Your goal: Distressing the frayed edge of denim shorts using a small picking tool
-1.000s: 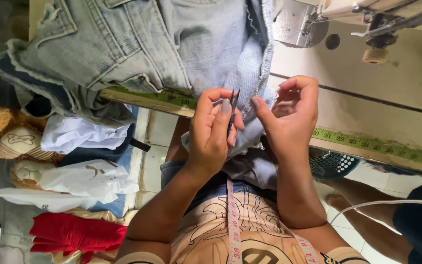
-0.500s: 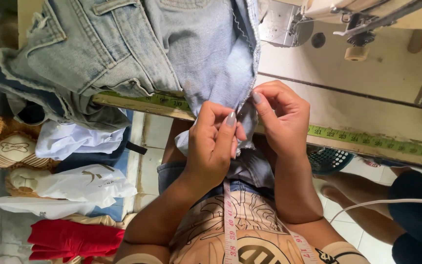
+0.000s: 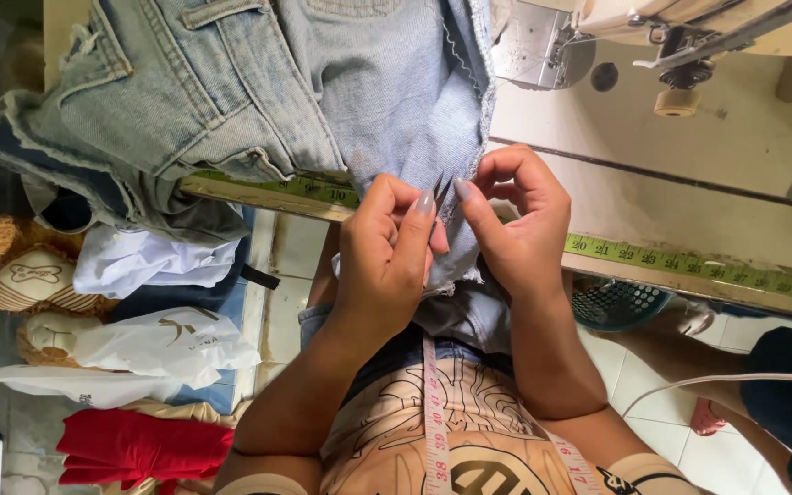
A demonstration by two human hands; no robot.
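Both hands (image 3: 451,247) raised together, fingertips pinched.

Denim garment (image 3: 258,101) upper left on table (image 3: 735,174), sewing machine (image 3: 653,37) upper right; both hands (image 3: 456,243) at centre on hem; cloth pile (image 3: 130,367) lower left.

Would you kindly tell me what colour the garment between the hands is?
The denim garment is light, faded blue, seen in the head view.
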